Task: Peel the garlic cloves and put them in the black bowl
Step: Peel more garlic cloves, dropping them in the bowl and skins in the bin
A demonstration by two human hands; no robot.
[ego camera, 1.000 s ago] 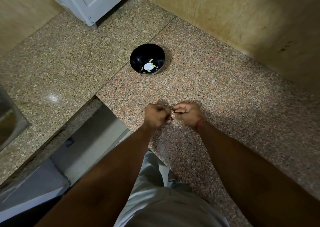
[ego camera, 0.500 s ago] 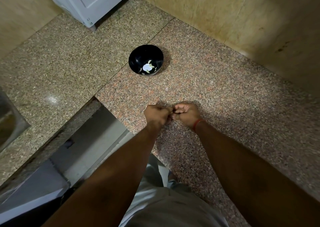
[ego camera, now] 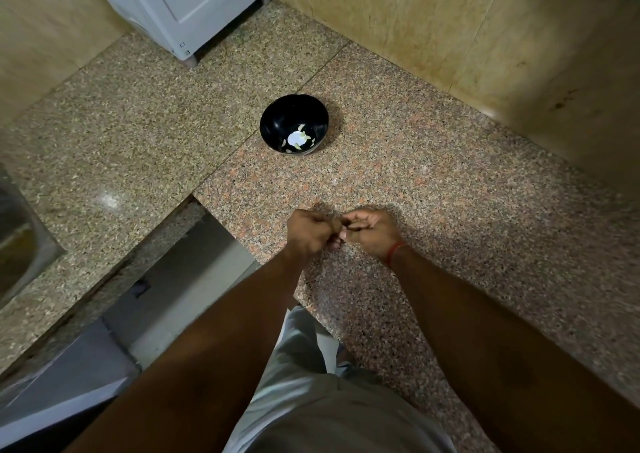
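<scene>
A black bowl (ego camera: 273, 120) stands on the granite counter (ego camera: 433, 182), with several pale peeled cloves (ego camera: 298, 139) at its bottom. Nearer to me, my left hand (ego camera: 308, 233) and my right hand (ego camera: 372, 231) meet just above the counter with curled fingers. Between their fingertips they pinch a small garlic clove (ego camera: 343, 234), almost wholly hidden by the fingers. A red thread circles my right wrist.
A white appliance (ego camera: 187, 6) stands at the back corner against the tan tiled wall (ego camera: 467, 37). A steel sink (ego camera: 17, 238) lies at the far left. The counter's inner corner edge (ego camera: 197, 200) drops to the floor beside my left arm.
Both hands stay together over the same spot; the fingers have shifted slightly around the clove. The bowl has not moved.
</scene>
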